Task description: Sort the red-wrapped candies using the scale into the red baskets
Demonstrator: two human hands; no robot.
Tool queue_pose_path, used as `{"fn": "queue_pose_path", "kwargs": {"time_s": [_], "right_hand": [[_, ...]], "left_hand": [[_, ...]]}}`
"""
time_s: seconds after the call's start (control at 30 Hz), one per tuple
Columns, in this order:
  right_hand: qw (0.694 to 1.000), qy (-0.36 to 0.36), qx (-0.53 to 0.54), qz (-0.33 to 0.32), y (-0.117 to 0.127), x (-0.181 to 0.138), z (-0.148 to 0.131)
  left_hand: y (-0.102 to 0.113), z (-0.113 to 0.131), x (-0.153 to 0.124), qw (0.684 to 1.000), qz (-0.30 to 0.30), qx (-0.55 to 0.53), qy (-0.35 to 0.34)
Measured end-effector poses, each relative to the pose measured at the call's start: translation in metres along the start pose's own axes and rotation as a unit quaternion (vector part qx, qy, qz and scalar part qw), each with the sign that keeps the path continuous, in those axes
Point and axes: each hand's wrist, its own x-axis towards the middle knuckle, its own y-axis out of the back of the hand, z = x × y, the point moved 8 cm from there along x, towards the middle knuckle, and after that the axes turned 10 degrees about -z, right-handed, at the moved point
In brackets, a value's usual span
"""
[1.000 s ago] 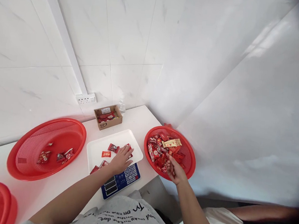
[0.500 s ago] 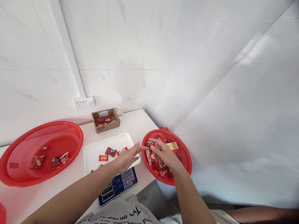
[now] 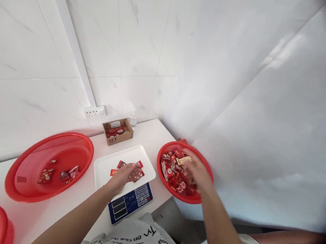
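Observation:
My left hand (image 3: 125, 176) is over the white tray (image 3: 103, 162) of a weighing scale, its fingers closed at the edge of a dark red candy packet (image 3: 138, 175). Other small wrapped candies, including an orange-red one (image 3: 113, 172), lie beside and partly under that hand. On the right, my right hand (image 3: 197, 171) reaches over a red basket (image 3: 159, 163) heaped with red candy packets (image 3: 173, 169). Motion smears its fingers, so its grip is unclear. A gold packet (image 3: 183, 160) lies right by those fingertips.
A large red basket (image 3: 12, 177) with a few wrapped candies stands left of the scale. Another red basket (image 3: 3, 218) is at the lower left. Behind the tray sits a small cardboard box (image 3: 119, 138) of packets. The scale's blue keypad (image 3: 131, 204) faces me.
My left hand has moved left and down from beside the right hand to the tray, where a dark red packet now shows. My right hand has shifted right over the basket.

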Motion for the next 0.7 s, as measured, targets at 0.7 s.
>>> {"fn": "queue_pose_path", "kwargs": {"time_s": [0.7], "right_hand": [[0.920,0.001,-0.387,0.064,0.009,0.009,0.168]], "left_hand": [[0.088,-0.015,0.028,0.788,0.196,0.583,0.028]]}}
